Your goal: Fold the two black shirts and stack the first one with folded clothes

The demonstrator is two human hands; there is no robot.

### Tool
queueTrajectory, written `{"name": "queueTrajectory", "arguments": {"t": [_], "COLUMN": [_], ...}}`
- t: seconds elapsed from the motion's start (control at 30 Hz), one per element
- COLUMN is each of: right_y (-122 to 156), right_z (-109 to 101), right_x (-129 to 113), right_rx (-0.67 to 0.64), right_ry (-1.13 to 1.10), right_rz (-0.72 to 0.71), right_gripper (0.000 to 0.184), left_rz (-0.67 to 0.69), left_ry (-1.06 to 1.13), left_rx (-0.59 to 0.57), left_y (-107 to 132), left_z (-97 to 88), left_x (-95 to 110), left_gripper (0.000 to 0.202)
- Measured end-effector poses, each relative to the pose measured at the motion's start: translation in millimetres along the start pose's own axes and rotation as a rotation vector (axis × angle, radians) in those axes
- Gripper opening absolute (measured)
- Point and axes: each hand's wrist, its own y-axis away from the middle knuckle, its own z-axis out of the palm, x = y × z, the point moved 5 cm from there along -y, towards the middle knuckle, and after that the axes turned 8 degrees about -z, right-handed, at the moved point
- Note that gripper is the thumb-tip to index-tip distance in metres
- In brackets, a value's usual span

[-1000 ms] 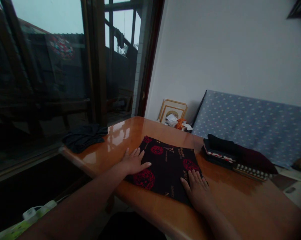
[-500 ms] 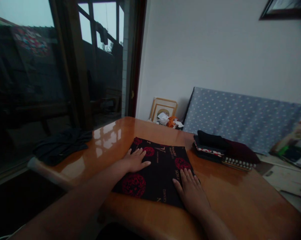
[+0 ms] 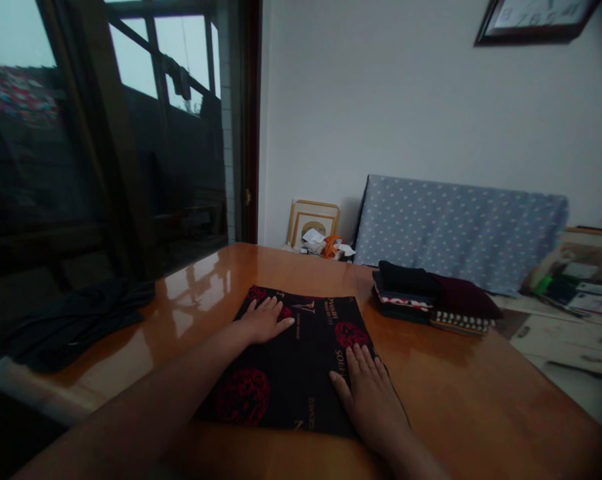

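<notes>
A black folded garment (image 3: 295, 373) with red round motifs and gold lettering lies flat on the glossy wooden table (image 3: 441, 400). My left hand (image 3: 265, 320) rests on its far left part, palm down with fingers spread. On the right edge of the cloth lies my right hand (image 3: 368, 393), also flat, its fingers stretched out beside a red motif. Neither hand grasps the fabric. Whether the garment is a shirt or something else cannot be made out.
Folded clothes stand in a dark stack (image 3: 405, 290), beside a maroon folded garment (image 3: 463, 298) on a checked one. A dark crumpled garment (image 3: 75, 317) lies at the table's left edge. Behind are a polka-dot cloth cover (image 3: 461, 227) and picture frames (image 3: 313, 220).
My view has turned slightly to the right, so the scene sits further left. Both hands stay flat on the black garment in about the same places.
</notes>
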Motion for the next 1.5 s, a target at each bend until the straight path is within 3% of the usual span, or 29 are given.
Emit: {"name": "queueTrajectory", "arguments": {"t": [0.1,0.3,0.47,0.53,0.67,0.83,1.0,1.17,1.33,1.5], "right_y": [0,1,1,1,1,0,1,1,0,1], "right_z": [-3,-5,-8,-10,-11,-13,-18,-16,-14,-16], "right_x": [-1,-1,-1,-2,-2,-3,-5,-3,-2,-3], "right_rx": [-0.001,0.001,0.0,-0.007,-0.016,-0.03,-0.032,-0.022,-0.009,-0.022], "right_ry": [-0.028,-0.054,-0.072,-0.077,-0.087,-0.104,-0.111,-0.123,-0.135,-0.141], "right_rz": [0.005,0.008,0.01,0.012,0.015,0.022,0.027,0.034,0.021,0.023], "right_gripper": [0.081,0.081,0.079,0.079,0.079,0.078,0.078,0.077,0.075,0.075], "left_rz": [0.046,0.025,0.201,0.246,0.18,0.251,0.221,0.315,0.313,0.343], "left_ry": [-0.01,-0.032,-0.037,-0.027,-0.027,-0.003,0.003,0.013,0.011,0.015], "left_rx": [0.102,-0.023,0.123,0.069,-0.065,0.028,-0.072,0.006,-0.122,-0.054], "left_y": [-9,-25,-35,-39,-50,-58,-66,-73,-79,-86], "left_z": [-4.7,13.3,9.9,15.3,23.0,20.6,30.9,24.0,30.8,28.4], "left_x": [11,24,53,65,78,100,112,132,148,156], "left_gripper": [0.086,0.088,0.075,0.074,0.082,0.082,0.086,0.082,0.079,0.081]}}
